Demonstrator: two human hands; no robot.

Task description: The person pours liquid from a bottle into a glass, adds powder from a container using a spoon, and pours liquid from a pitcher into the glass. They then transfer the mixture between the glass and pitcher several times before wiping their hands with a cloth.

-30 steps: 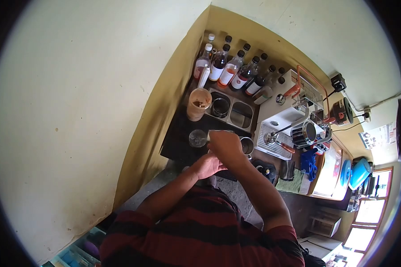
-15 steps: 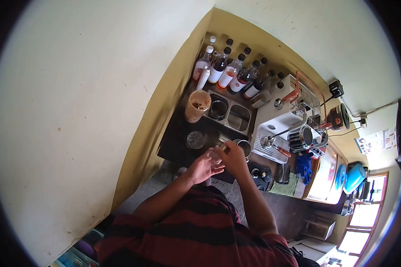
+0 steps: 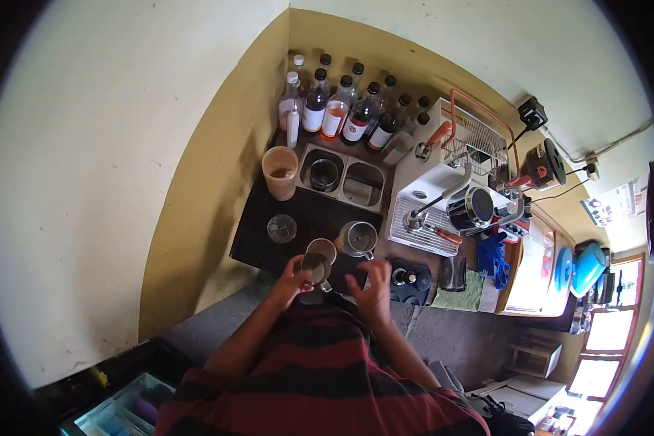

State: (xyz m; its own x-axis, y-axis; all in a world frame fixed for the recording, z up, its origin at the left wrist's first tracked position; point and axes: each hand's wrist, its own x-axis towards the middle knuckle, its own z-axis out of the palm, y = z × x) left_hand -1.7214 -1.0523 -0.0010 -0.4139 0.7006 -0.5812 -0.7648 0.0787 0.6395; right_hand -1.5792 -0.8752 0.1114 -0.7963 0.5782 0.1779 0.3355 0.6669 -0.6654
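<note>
My left hand (image 3: 291, 285) is closed around a small metal pitcher (image 3: 317, 267) with its handle toward my right. Just behind the pitcher, partly covered by it, is a pale cup (image 3: 322, 249) with a brownish inside. My right hand (image 3: 373, 291) hovers to the right, fingers apart and holding nothing. Beyond it, a larger metal pitcher (image 3: 358, 237) stands on the dark counter mat (image 3: 251, 236). A clear glass (image 3: 282, 228) sits farther left on the mat.
A tall brownish tub (image 3: 280, 173) stands beside metal sink-like pans (image 3: 363, 182). Several syrup bottles (image 3: 336, 116) line the wall. To the right are an espresso machine (image 3: 421, 178), a black tamping mat (image 3: 414, 291) and a green cloth (image 3: 461, 292).
My hands, close together before, are now apart, with the small pitcher in the left one. The pale cup now shows behind it. The view has shifted, moving the counter left in frame.
</note>
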